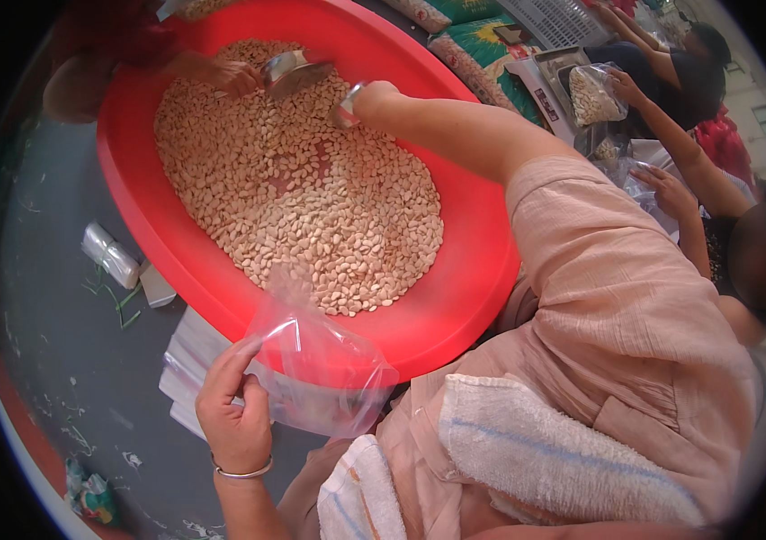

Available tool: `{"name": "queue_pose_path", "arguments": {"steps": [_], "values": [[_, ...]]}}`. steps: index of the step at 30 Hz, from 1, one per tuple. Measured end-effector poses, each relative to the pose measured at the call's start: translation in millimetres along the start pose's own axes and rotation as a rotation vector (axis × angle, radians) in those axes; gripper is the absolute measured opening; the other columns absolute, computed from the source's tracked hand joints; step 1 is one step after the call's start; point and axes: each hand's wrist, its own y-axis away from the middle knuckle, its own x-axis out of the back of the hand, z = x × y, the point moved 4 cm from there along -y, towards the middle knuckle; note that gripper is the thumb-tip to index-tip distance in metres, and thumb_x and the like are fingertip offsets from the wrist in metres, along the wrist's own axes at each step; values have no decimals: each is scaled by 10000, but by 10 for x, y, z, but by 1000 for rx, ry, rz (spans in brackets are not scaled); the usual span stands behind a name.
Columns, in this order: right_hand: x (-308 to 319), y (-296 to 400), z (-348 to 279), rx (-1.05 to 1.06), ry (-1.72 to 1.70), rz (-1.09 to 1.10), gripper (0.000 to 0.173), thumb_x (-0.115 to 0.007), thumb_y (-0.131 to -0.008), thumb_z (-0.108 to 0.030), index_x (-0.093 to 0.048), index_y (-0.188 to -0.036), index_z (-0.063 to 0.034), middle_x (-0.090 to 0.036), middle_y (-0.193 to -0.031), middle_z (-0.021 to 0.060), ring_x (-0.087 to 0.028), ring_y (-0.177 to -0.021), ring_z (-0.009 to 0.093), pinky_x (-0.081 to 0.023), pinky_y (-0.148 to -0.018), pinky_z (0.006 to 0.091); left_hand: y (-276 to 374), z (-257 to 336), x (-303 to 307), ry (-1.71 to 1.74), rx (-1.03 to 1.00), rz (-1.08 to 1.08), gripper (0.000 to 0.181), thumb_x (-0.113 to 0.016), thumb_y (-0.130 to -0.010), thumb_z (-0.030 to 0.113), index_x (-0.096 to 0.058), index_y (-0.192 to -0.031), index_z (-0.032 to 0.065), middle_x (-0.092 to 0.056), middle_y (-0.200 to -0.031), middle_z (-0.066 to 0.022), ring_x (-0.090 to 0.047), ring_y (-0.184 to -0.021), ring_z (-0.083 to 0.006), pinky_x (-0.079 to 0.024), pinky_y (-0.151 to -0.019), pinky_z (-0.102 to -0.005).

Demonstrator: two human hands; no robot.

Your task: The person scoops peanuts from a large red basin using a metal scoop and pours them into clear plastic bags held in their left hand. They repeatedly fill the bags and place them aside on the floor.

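A big red plastic tub (477, 270) holds a wide layer of pale, flat beans (329, 229). My left hand (238, 398) pinches a clear plastic bag (329, 364) between thumb and fingers at the tub's near rim; no beans show in the bag. My right hand (372, 101) reaches over the far side of the beans and grips a shiny metal scoop (346, 111), whose edge is at the beans. Just left of it another person's hand (238, 77) is beside a metal bowl or scoop (295, 71) over the beans.
Stacked clear bags (187, 364) lie under the tub's near left edge, and a rolled bundle of bags (111, 255) is on the grey floor. At the right a co-worker's hand (626, 88) holds a filled bag (592, 94) over a scale (545, 94). Green printed sacks (491, 50) lie behind.
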Motion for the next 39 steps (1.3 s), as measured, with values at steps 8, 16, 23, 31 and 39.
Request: {"name": "queue_pose_path", "arguments": {"steps": [8,16,23,31,39], "values": [[-648,1689,-423,598,208,-352,189,-595,-835,-180,-696,-928,-50,-682,-933,116,-652,-872,268,-519,-739,366,21,1,99,4,-78,145,568,-416,-724,-143,-569,-1246,21,-578,-1237,-102,-509,-724,-50,-406,-609,-185],[-259,1699,45,298,112,-373,193,-569,-786,-117,-687,-933,-76,-670,-886,156,-651,-823,324,-512,-692,418,60,169,186,31,-162,198,603,-405,-745,-129,-468,-1333,-9,-500,-1351,-82,-434,-685,-3,-358,-576,-150],[-726,2065,-616,646,146,-511,163,-586,-790,-147,-659,-866,-23,-651,-797,90,-630,-688,221,-518,-595,414,58,269,218,23,-176,284,624,-404,-708,-144,-512,-1303,8,-547,-1299,-64,-395,-618,2,-343,-551,-152],[-310,1787,81,218,-285,-753,192,-534,-791,-104,-576,-963,-30,-627,-739,132,-605,-582,231,-477,-506,361,65,233,310,-126,-225,303,620,-409,-688,-140,-553,-1269,25,-569,-1272,-46,-320,-574,-16,-324,-548,-157],[-1426,1693,377,269,-283,-612,299,-639,-698,-244,-668,-937,-68,-671,-814,135,-652,-773,267,-508,-687,377,43,262,388,-211,-237,329,607,-397,-684,-147,-575,-1239,20,-567,-1273,-47,-325,-590,-18,-320,-560,-160]]}}
